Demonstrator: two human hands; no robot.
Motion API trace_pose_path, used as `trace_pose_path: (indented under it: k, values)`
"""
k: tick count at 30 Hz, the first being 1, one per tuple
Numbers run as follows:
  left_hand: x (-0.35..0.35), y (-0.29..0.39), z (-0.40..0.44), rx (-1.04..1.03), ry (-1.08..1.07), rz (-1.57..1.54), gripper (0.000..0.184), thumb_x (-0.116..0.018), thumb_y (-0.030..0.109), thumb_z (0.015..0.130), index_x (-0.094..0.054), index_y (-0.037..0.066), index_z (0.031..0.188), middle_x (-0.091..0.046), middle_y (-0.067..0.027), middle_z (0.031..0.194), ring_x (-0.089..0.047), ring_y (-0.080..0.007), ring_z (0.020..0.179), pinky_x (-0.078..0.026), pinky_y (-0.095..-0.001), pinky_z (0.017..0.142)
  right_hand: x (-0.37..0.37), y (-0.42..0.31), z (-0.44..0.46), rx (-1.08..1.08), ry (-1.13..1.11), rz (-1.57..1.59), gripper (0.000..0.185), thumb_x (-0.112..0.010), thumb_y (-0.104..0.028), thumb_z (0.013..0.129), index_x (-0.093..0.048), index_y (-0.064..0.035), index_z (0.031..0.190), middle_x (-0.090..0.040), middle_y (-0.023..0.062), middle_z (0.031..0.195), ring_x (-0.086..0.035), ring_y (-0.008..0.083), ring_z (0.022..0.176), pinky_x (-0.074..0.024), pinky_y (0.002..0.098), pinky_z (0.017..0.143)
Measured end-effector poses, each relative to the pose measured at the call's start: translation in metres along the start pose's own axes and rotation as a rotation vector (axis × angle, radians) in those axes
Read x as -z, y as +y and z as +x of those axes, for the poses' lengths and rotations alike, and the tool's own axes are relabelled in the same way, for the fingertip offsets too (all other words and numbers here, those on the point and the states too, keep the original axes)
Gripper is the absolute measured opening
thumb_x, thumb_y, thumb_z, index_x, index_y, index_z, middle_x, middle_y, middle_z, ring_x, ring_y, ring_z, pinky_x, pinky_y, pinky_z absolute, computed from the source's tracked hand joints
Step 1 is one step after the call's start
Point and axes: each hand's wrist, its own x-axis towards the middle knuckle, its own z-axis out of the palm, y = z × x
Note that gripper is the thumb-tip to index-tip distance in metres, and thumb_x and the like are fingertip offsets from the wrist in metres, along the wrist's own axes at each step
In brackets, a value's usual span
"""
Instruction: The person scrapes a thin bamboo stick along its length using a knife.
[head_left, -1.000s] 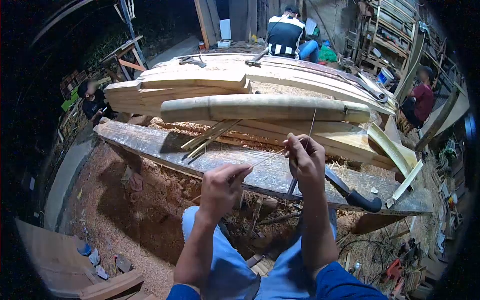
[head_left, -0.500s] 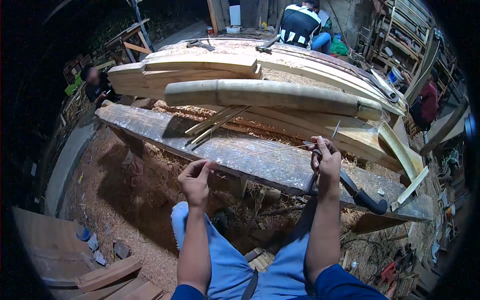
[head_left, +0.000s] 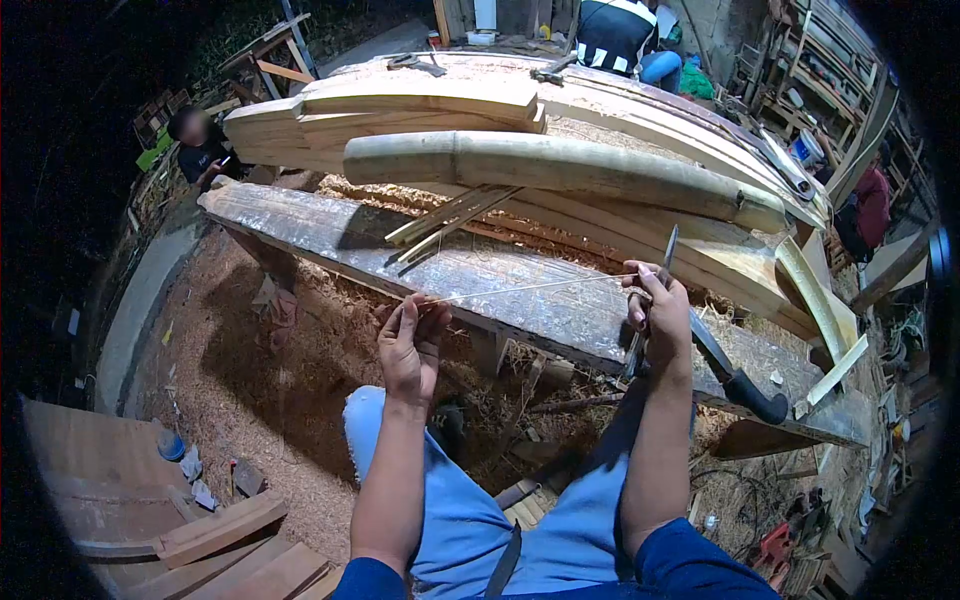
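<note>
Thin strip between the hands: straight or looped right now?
Straight: the thin strip spans from the left hand to the right hand with no visible loop. Cannot tell how tight it is.

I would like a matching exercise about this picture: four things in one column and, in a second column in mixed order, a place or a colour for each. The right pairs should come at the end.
Things
1. thin strip
2. bamboo pole
3. curved black handle
4. jeans

Places and colours
A. at the near edge of the bench, to the right of the right hand
B. light blue, on the person's legs
C. held between the left hand and the right hand
D. thick and rounded, beyond the bench

Right pairs: 1-C, 2-D, 3-A, 4-B
</note>
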Motion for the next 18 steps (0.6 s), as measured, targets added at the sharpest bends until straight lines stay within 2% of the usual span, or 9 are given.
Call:
trace_pose_path:
  k: [2, 5, 18]
  values:
    - [-0.0029, 0.0002, -0.0007, 0.011, 0.015, -0.014, 0.025, -0.062, 0.023, 0.108, -0.072, 0.001, 0.115, -0.077, -0.0158, 0.108, -0.076, -0.0285, 0.103, -0.065, -0.0398, 0.092, 0.0047, 0.0049, 0.0028, 0.001, -0.027, -0.036, 0.032, -0.057, -0.024, 0.109, -0.067, 0.0027, 0.124, -0.070, 0.0095, 0.097, -0.047, 0.0057, 0.050, -0.0351, 0.0225, 0.044]
    - [-0.0077, 0.0024, -0.0013, 0.022, 0.040, -0.019, 0.027, -0.061, 0.024, 0.108, -0.072, 0.001, 0.115, -0.077, -0.0162, 0.109, -0.076, -0.0286, 0.103, -0.065, -0.0398, 0.093, 0.0016, 0.0035, 0.0013, -0.005, -0.007, -0.051, 0.031, -0.057, -0.024, 0.109, -0.067, 0.0026, 0.122, -0.071, 0.0105, 0.099, -0.047, 0.0058, 0.050, -0.0351, 0.0228, 0.044]
    - [0.0005, 0.0035, 0.0022, 0.073, 0.058, -0.069, 0.023, -0.063, 0.022, 0.107, -0.072, 0.001, 0.112, -0.077, -0.0161, 0.106, -0.077, -0.0274, 0.098, -0.067, -0.0386, 0.089, -0.0021, 0.0026, -0.0015, -0.020, 0.015, -0.025, 0.029, -0.060, -0.026, 0.109, -0.069, 0.0006, 0.117, -0.072, 0.0107, 0.099, -0.045, 0.0048, 0.050, -0.0356, 0.0223, 0.045]
